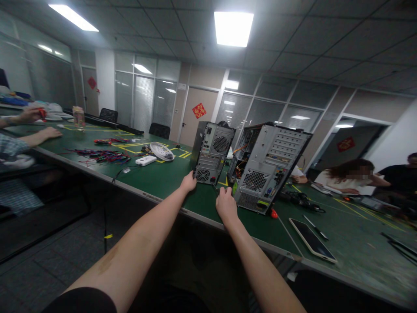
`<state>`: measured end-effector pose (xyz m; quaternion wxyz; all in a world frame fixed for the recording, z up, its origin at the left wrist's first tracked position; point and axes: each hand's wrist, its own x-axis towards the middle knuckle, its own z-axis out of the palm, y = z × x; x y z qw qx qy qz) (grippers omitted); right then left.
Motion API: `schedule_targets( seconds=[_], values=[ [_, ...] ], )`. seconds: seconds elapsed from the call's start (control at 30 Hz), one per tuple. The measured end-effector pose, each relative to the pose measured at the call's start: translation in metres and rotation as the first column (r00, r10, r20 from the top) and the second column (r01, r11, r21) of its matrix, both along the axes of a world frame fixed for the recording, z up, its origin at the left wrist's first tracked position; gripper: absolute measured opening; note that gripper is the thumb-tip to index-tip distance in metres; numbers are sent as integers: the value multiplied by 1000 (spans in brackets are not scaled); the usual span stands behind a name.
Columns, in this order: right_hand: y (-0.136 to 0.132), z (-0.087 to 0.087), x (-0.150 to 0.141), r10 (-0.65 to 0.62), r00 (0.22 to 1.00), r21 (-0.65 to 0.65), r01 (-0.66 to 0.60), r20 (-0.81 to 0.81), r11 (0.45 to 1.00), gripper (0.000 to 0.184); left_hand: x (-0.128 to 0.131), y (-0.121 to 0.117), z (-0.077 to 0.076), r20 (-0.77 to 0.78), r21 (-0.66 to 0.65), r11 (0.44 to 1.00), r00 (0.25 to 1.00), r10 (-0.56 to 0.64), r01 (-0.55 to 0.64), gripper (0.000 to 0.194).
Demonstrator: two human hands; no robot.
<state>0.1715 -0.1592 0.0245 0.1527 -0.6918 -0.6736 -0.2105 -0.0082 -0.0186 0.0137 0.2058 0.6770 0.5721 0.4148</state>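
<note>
Two computer towers stand upright on the green table, their back panels facing me. The smaller dark tower (210, 163) is on the left; the larger grey tower (265, 169), partly open at its left side, is on the right. My left hand (189, 182) is closed at the lower left corner of the smaller tower, gripping its edge, with the fingertips partly hidden. My right hand (226, 202) is closed in front of the gap between the towers, close to the larger one's lower left edge. A thin dark piece shows by its fingers, too small to name.
Bundled wires (100, 156), a white power strip (146, 161) and a round white basket (162, 151) lie left. A phone (312, 239), a pen (315, 227) and black cables (301, 200) lie right. Other people sit at both sides. The table's front edge (153, 198) is near me.
</note>
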Motion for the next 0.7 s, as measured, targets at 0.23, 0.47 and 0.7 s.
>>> schedule_targets(
  seconds=[0.23,0.47,0.7],
  values=[
    [1,-1,1,-4,1000,7,4,3,1000,17,1,2,0,-10,-6,1000,1000,10,-10,55],
    [2,-3,1,-6,1000,19,6,0,1000,16,1,1,-1,-13,3,1000,1000,7,-7,51],
    [2,-2,1,-8,1000,18,9,-7,1000,18,1,3,-3,0,12,1000,1000,4,-4,52]
  ],
)
